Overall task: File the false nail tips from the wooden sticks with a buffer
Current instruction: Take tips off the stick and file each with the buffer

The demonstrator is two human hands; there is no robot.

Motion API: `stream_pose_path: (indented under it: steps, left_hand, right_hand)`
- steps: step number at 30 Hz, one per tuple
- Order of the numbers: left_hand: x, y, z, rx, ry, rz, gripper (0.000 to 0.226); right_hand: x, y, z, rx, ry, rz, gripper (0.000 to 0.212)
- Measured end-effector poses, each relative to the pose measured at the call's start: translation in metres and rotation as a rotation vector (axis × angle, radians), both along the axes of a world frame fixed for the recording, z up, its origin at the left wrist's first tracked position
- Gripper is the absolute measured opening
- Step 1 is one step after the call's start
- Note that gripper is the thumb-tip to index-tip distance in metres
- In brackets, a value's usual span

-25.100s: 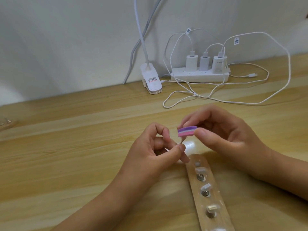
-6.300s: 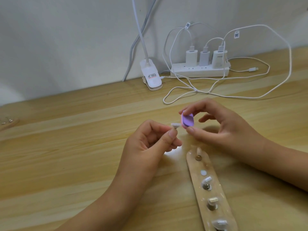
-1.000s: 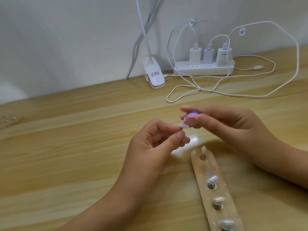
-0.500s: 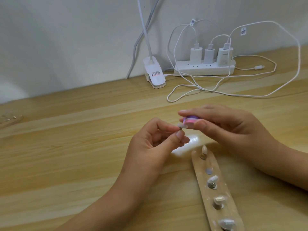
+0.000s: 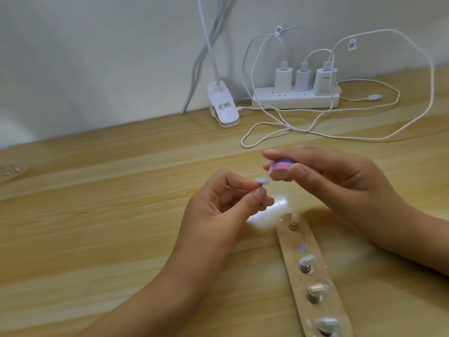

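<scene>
My left hand (image 5: 218, 205) pinches a small false nail tip (image 5: 92, 181) on its metal peg between thumb and forefinger, above the table. My right hand (image 5: 340, 181) pinches a small purple and pink buffer block (image 5: 280, 167) just right of the tip, its edge close to or touching the tip. A wooden stick (image 5: 315, 276) lies on the table below my right hand, bearing several more nail tips on metal pegs and one bare round spot (image 5: 301, 248).
A white power strip (image 5: 295, 100) with three chargers sits at the back by the wall, with white cables looping over the table (image 5: 97, 227). A white clip-on lamp base (image 5: 222, 105) stands to its left. Another wooden piece (image 5: 12, 172) shows at the far left edge.
The buffer has slid a little to the right and up along the nail tip. My left hand holds the tip in nearly the same place.
</scene>
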State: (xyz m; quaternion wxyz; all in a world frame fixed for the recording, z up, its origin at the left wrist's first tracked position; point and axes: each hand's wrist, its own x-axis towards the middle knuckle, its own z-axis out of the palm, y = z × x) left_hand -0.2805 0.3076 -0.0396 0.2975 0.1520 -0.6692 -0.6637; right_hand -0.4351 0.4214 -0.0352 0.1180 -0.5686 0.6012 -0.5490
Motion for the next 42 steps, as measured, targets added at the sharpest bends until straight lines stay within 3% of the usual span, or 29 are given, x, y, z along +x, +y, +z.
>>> stream_pose_path:
  steps: [2, 5, 14, 17, 25, 33, 37, 42]
  left_hand:
    - [0.000, 0.000, 0.000, -0.009, -0.005, -0.002, 0.010]
    - [0.000, 0.000, -0.001, 0.001, 0.005, 0.006, 0.012]
    - [0.000, -0.001, 0.000, -0.015, 0.010, -0.003, 0.004]
    - [0.001, 0.001, 0.001, -0.047, 0.030, -0.011, 0.007]
    - [0.003, 0.007, 0.003, -0.167, 0.047, -0.028, 0.013]
    - [0.001, -0.001, 0.001, -0.021, -0.100, -0.050, 0.009]
    - [0.000, 0.002, 0.000, -0.211, -0.209, -0.084, 0.013]
    - [0.001, 0.007, 0.001, -0.400, -0.197, -0.121, 0.010]
  right_hand:
    - [0.000, -0.001, 0.000, 0.020, 0.041, 0.006, 0.024]
    - [-0.001, 0.000, -0.001, 0.014, -0.079, 0.019, 0.024]
    - [-0.001, -0.001, -0.001, 0.031, 0.054, 0.009, 0.025]
    - [-0.003, -0.003, -0.002, 0.114, -0.031, 0.011, 0.030]
    - [-0.007, -0.001, -0.002, 0.032, -0.246, 0.056, 0.032]
    - [-0.012, -0.005, 0.001, 0.041, -0.366, -0.010, 0.035]
    - [-0.013, -0.007, 0.000, 0.060, -0.378, -0.013, 0.033]
    - [-0.015, -0.008, -0.001, 0.086, -0.385, -0.014, 0.029]
